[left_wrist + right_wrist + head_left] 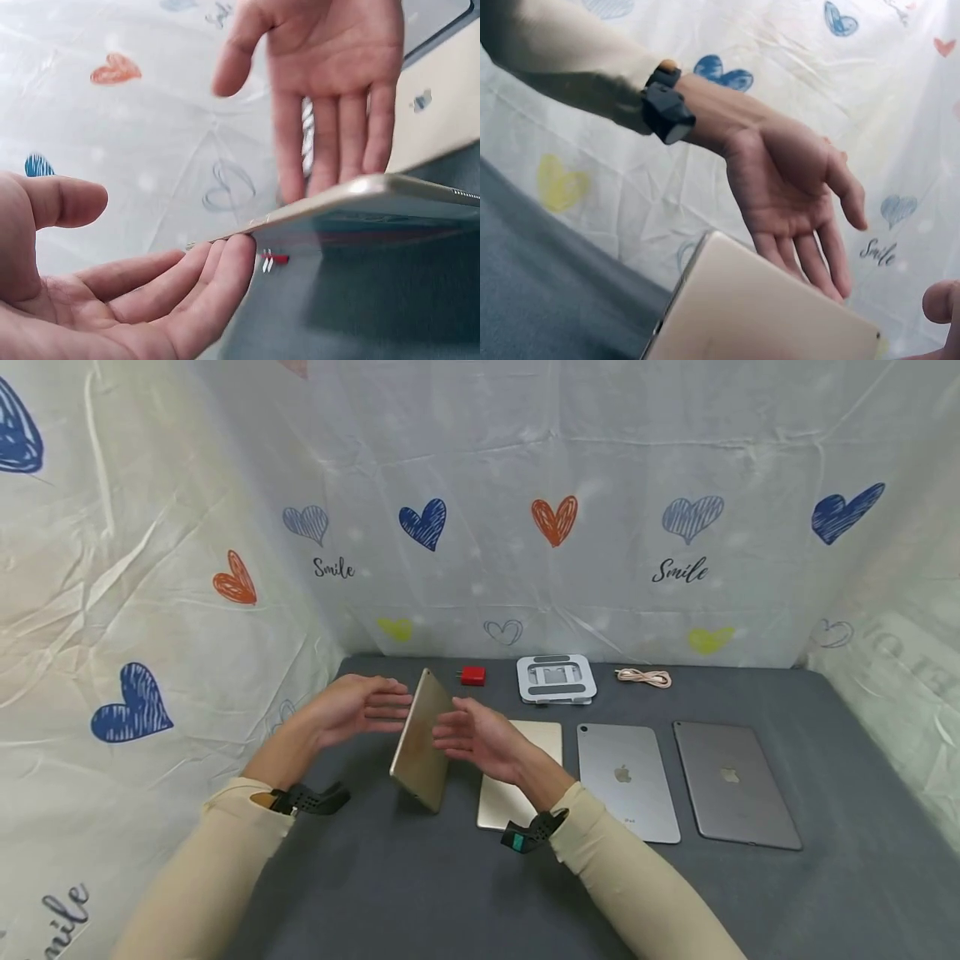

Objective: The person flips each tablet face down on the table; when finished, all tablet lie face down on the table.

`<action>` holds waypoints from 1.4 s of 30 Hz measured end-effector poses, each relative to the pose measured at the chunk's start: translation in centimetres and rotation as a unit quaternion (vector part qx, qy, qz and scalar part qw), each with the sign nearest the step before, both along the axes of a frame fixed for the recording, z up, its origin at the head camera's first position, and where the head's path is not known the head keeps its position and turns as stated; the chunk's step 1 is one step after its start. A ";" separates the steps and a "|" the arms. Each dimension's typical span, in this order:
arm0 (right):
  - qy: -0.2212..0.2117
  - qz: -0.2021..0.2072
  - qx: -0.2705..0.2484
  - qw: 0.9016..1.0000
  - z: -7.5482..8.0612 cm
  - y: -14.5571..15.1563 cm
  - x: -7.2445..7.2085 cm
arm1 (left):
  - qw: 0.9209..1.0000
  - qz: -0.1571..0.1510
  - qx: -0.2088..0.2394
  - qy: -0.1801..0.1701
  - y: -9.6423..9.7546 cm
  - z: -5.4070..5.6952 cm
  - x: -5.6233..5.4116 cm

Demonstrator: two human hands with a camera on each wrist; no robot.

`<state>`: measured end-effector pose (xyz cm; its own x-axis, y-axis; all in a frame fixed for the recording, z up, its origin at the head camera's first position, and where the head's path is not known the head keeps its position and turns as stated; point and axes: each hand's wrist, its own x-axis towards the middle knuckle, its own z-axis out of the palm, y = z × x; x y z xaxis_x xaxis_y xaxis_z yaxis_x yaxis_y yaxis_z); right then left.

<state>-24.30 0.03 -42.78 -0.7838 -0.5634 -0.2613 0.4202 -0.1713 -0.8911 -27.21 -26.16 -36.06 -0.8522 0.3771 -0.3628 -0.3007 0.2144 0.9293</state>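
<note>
A gold tablet [420, 747] stands upright on edge, tilted, between my two hands. On its left side is my left hand [363, 706], with fingers extended and their tips right at the screen side in the left wrist view. My right hand [480, 739] faces the gold back, palm inward and fingers straight. The right wrist view shows the tablet's plain gold back [765, 307] below the left hand; only the right thumb [941, 304] and a little more of that hand enter at the edge. Beneath my right forearm lies a second gold tablet [498, 806], partly hidden.
To the right lie a silver tablet [626, 785] and a dark grey tablet [735, 785], backs up. Along the back of the grey table [420, 893] are a red charger [472, 676], a white folding stand [556, 680] and a bundled pale cable [645, 677]. Heart-printed sheeting [480, 593] surrounds the table.
</note>
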 end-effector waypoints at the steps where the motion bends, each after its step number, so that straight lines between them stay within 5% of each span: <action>1: -0.004 -0.002 0.006 1.000 -0.3 0.1 0.0 | 1.000 0.004 -0.004 -0.003 -0.3 -0.2 0.0; 15: -0.058 -0.032 0.034 0.997 -4.4 1.6 0.6 | 0.994 0.070 0.004 -0.088 -3.9 -4.5 -0.6; 27: -0.067 -0.031 0.020 0.997 -5.0 2.7 1.4 | 0.989 0.099 -0.029 -0.104 -2.5 -8.2 -0.6; 36: -0.059 -0.029 0.013 0.998 -5.0 3.2 2.0 | 0.988 0.073 -0.131 -0.048 -0.9 -9.5 0.4; 42: -0.014 -0.022 0.029 0.999 -3.3 5.8 2.3 | 0.976 0.047 -0.208 0.040 -0.8 -8.5 1.1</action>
